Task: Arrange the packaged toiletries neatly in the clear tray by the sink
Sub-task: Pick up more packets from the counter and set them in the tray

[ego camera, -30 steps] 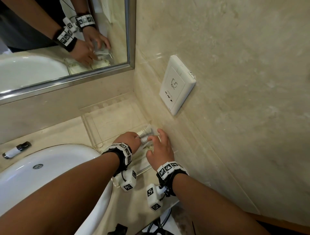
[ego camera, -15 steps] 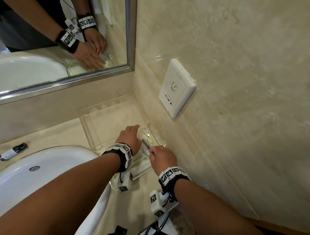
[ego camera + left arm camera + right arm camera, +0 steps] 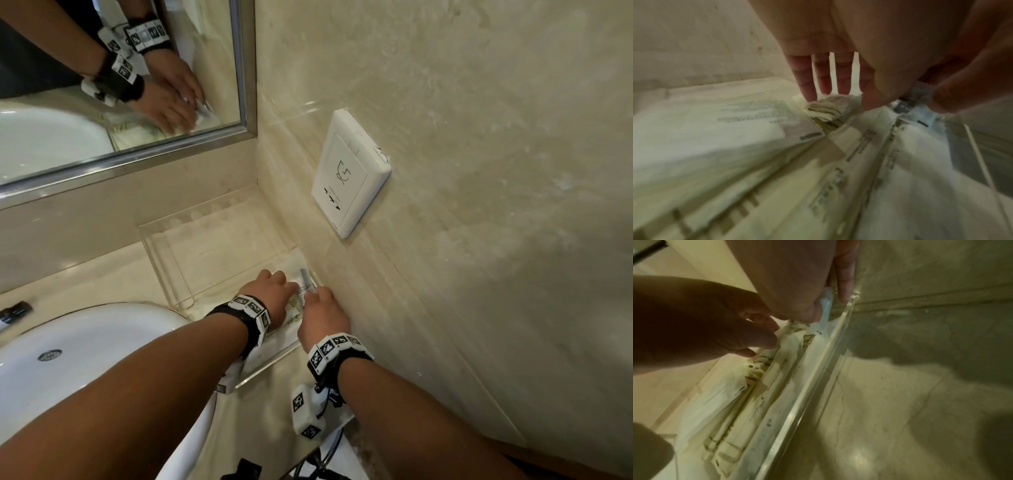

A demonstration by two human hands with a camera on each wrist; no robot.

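Observation:
A clear tray (image 3: pixel 205 214) sits in the counter corner against the wall. Several cream paper-wrapped toiletry packets (image 3: pixel 735 129) lie side by side in its near end, also seen in the right wrist view as packets (image 3: pixel 756 386). My left hand (image 3: pixel 284 281) rests on their far ends with straight fingers (image 3: pixel 807 84). My right hand (image 3: pixel 313 294) pinches a clear-wrapped packet (image 3: pixel 305 282) with a grey item inside, held upright along the tray's right wall (image 3: pixel 813 378). That clear packet (image 3: pixel 825 305) sits between thumb and fingers. The far half of the tray is bare.
A white sink (image 3: pixel 85 342) borders the tray on the left. The marble wall with a white socket (image 3: pixel 349 174) runs close along the tray's right side. A mirror (image 3: pixel 102 85) hangs behind. A small black-and-white tube (image 3: pixel 13 311) lies on the counter, far left.
My right hand went from lying spread over the packets to pinching the clear-wrapped packet and standing it by the right wall. My left hand slid forward onto the packet ends.

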